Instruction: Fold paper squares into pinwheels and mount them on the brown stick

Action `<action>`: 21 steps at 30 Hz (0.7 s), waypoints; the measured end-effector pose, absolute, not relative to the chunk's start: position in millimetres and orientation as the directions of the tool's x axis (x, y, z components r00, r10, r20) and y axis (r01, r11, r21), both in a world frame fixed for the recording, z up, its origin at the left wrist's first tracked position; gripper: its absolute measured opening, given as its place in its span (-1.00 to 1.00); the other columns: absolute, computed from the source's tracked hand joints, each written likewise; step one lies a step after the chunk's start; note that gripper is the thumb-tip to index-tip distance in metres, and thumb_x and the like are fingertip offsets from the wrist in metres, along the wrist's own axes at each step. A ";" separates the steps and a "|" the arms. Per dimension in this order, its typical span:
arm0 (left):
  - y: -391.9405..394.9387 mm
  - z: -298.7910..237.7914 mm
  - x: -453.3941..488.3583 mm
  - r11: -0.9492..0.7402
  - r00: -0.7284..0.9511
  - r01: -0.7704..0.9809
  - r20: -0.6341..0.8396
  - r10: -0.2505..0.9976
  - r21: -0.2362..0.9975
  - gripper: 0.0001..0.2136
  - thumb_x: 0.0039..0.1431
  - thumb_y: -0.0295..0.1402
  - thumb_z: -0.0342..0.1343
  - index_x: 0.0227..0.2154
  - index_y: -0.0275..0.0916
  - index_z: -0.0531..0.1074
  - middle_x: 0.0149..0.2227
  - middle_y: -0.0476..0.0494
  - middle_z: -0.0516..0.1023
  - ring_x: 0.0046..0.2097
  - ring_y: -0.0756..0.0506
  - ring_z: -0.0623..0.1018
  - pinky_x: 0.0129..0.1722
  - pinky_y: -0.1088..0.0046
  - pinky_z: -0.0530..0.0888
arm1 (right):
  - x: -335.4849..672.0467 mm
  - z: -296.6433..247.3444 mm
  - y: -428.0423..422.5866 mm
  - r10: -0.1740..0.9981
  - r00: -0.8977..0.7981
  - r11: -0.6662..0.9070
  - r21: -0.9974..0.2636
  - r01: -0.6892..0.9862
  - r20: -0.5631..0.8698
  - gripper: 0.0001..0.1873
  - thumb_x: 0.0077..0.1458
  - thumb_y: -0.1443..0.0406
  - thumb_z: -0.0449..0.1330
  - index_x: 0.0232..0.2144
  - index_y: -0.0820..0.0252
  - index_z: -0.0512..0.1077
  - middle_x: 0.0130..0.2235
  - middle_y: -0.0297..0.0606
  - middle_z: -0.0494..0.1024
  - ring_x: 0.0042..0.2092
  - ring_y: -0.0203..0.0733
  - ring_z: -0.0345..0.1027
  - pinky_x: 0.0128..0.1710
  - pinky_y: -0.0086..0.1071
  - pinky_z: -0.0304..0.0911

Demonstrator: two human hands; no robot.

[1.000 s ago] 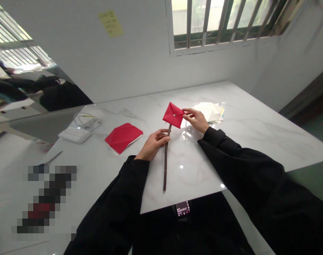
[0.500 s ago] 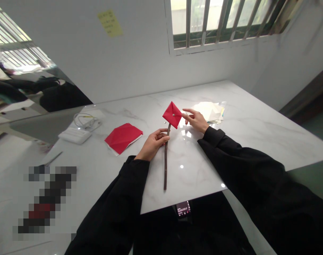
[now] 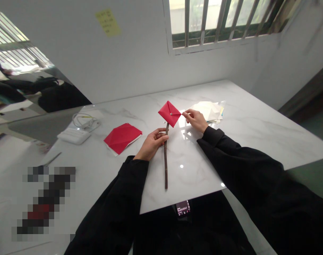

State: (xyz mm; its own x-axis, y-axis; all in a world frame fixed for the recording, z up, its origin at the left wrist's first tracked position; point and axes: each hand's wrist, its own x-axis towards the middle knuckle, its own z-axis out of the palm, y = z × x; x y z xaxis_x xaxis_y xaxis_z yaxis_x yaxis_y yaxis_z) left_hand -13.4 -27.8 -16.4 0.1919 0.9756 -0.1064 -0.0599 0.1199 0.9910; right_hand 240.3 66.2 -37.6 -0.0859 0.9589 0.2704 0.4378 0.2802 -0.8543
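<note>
Head view shows a dark stick (image 3: pixel 165 159) lying lengthwise over the worktop (image 3: pixel 193 156), its lower end near the front edge and its upper end pointing toward the back edge; at that upper end sits a red folded square (image 3: pixel 166 111) with a small pale bead at its middle, one corner pointing toward the right edge. The left hand (image 3: pixel 152 143) pinches the stick between thumb and fingers, just below the square; the right hand (image 3: pixel 196 119) is at the square's right-hand corner, its fingers drawn together, though whether they grip the paper I cannot tell.

Toward the left side of the worktop lies a stack of red paper (image 3: pixel 123 137), with white showing along its lower border; farther left are a white box (image 3: pixel 73 136) and a coiled white cable (image 3: pixel 85 121); pale papers (image 3: pixel 208 110) lie behind the right hand, toward the back right corner; a yellow note (image 3: pixel 108 23) is on the wall (image 3: pixel 140 56).
</note>
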 end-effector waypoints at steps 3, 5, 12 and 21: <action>-28.0 -16.2 -13.5 0.115 0.189 -0.055 -0.103 0.977 0.992 -0.52 -0.04 -0.24 0.52 -0.04 -0.23 0.57 -0.34 -0.02 0.53 -0.31 -0.02 0.42 -0.30 0.44 0.30 | 238.3 -35.9 63.5 0.949 -0.090 0.313 -0.862 0.398 0.303 -0.32 0.35 -0.10 0.17 0.26 0.26 0.48 -0.46 -0.31 0.60 -0.37 -0.13 0.45 -0.20 -0.27 0.29; -28.0 -16.5 -13.7 0.116 0.193 -0.062 -0.102 0.976 0.991 -0.51 -0.05 -0.24 0.53 -0.04 -0.23 0.57 -0.34 -0.02 0.52 -0.31 -0.01 0.42 -0.30 0.44 0.30 | 238.0 -34.9 62.5 0.945 -0.090 0.323 -0.858 0.399 0.314 -0.24 0.36 -0.11 0.16 0.39 0.25 0.37 -0.45 -0.32 0.61 -0.37 -0.13 0.44 -0.19 -0.26 0.30; -27.5 -17.7 -13.8 0.115 0.197 -0.067 -0.100 0.975 0.991 -0.51 -0.03 -0.25 0.53 -0.02 -0.24 0.57 -0.31 -0.03 0.54 -0.31 0.00 0.42 -0.30 0.45 0.29 | 243.4 -31.7 64.6 0.986 -0.084 0.167 -0.766 0.621 0.147 -0.32 0.46 -0.07 0.04 -0.51 0.21 0.62 -0.56 -0.26 0.49 -0.38 -0.15 0.43 -0.19 -0.31 0.22; -27.5 -17.5 -13.4 0.112 0.195 -0.068 -0.096 0.976 0.991 -0.51 -0.03 -0.25 0.52 -0.02 -0.25 0.57 -0.32 -0.04 0.53 -0.32 -0.01 0.41 -0.30 0.44 0.30 | 241.4 -30.0 62.0 0.972 -0.042 0.218 -0.816 0.536 0.231 -0.53 0.43 -0.04 0.11 -0.07 0.20 0.60 -0.48 -0.33 0.56 -0.37 -0.15 0.46 -0.22 -0.32 0.24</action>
